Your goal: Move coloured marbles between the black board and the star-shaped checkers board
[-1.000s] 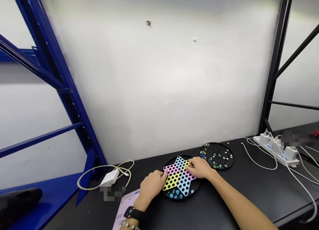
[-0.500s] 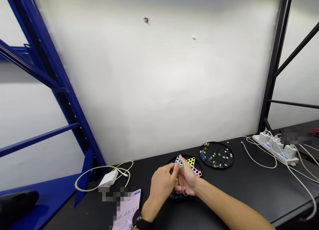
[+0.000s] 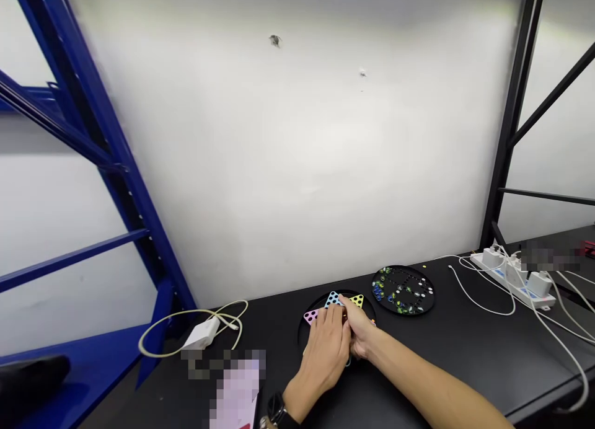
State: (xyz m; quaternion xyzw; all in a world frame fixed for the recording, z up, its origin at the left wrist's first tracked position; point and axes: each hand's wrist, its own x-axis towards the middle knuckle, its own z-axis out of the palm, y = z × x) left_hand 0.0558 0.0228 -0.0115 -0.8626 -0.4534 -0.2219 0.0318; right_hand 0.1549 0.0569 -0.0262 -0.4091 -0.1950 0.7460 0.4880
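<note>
flattened since half a second ago, in the head view, the left hand [image 3: 326,347] lies over the star board [image 3: 333,298], fingers together, perhaps steadying it; the right hand [image 3: 361,328] meets the left at two o'clock. i cannot tell whether either clamps anything. the board sits within a round tray [image 3: 369,306], a marble tray [image 3: 403,291] at two o'clock.

Free tabletop [image 3: 458,361] near right; marble tray [image 3: 389,287], power strip [image 3: 524,291] beyond

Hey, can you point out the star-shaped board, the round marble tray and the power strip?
Star-shaped board [image 3: 333,298]: head view, on its blue tip.
Round marble tray [image 3: 408,298]: head view, on bare black surface.
Power strip [image 3: 524,290]: head view, on its white body.
</note>
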